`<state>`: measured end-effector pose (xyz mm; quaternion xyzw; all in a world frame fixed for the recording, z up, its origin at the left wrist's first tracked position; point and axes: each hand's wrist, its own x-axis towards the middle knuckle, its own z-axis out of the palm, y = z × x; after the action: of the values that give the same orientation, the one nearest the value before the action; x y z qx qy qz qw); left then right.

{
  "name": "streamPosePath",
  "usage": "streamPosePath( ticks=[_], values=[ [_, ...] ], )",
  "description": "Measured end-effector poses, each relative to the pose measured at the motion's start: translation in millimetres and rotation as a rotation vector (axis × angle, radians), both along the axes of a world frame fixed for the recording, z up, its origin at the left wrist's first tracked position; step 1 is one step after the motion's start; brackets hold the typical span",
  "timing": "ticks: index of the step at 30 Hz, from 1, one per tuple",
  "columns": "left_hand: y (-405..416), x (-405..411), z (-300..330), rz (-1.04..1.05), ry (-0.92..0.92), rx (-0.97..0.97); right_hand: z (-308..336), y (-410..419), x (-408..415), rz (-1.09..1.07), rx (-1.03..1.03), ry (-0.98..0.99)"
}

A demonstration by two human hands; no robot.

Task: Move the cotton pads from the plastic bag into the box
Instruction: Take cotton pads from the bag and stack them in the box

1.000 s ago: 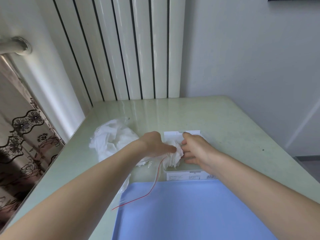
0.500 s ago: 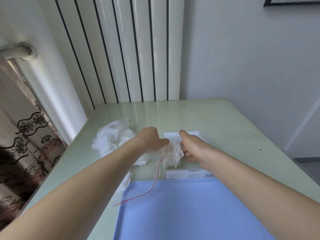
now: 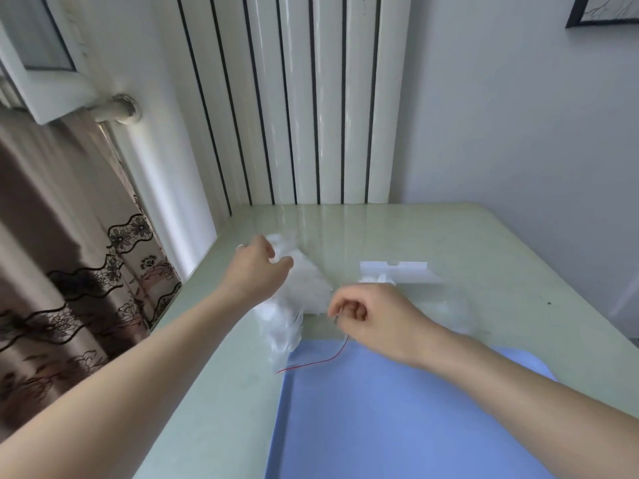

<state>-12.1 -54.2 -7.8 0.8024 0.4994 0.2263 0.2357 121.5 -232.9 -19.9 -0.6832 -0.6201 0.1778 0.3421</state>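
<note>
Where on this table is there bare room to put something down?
Bare green table runs between the radiator and the box, and along the right edge beyond the box. The blue mat is bare nearest the person. Crowded: the middle, with both hands, plastic bag and cotton pads.

Open green desk (image 3: 484,243) is lying at twelve to two o'clock, a wide lane running to the far wall. At eleven o'clock the left hand (image 3: 257,271) and the heap of cotton pads (image 3: 304,285) are crowding the corner by the radiator (image 3: 294,98). Dead centre, the right hand (image 3: 373,316) is sitting between the plastic bag (image 3: 283,330) and the box (image 3: 397,271), its arm covering the box's near end. At six o'clock the blue sheet (image 3: 380,409) is lying flat, crossed only by the bag's red strip (image 3: 318,361). The curtain (image 3: 69,271) is walling off nine o'clock.
</note>
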Motion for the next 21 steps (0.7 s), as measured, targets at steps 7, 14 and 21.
streamPosePath(
  ticks=[7,14,21],
  values=[
    [-5,-35,-35,0.048,-0.083,-0.528,-49,37,-38,0.172,-0.050,-0.502],
    [4,-36,-37,-0.005,-0.135,-0.561,-58,70,-47,0.197,-0.140,-0.368],
    [12,-31,-41,-0.030,-0.194,-0.590,-58,85,-45,0.173,-0.251,-0.338]
  ],
)
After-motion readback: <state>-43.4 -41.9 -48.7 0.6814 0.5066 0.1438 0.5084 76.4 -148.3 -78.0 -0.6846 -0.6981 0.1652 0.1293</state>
